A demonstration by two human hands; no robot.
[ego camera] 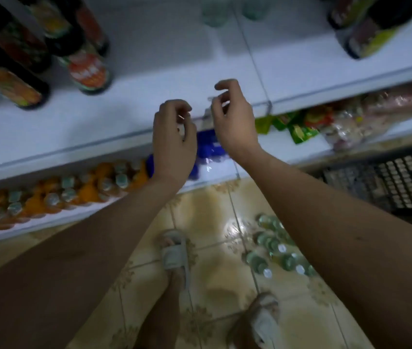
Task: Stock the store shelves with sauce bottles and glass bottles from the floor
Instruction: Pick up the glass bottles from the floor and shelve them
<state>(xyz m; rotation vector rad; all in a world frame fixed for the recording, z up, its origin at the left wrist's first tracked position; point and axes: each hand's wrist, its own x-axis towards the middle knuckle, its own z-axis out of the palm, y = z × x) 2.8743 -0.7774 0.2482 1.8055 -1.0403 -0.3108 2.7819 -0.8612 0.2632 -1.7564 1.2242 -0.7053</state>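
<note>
My left hand (174, 139) and my right hand (235, 122) hover side by side over the front edge of the white shelf (149, 79), fingers loosely curled, nothing held that I can make out. A clear plastic divider strip (208, 114) stands just by my right fingers. Two clear glass bottles (213, 11) stand blurred at the back of the shelf. Dark sauce bottles (86, 69) stand at its left, more sauce bottles (366, 34) at its right. Several clear glass bottles (275, 248) sit on the tiled floor below my right forearm.
The lower shelf carries orange bottles (74, 195), blue packs (210, 147) and green snack packets (298, 127). A black plastic crate (388, 182) lies on the floor at the right. My feet in pale slippers (174, 250) stand beside the floor bottles.
</note>
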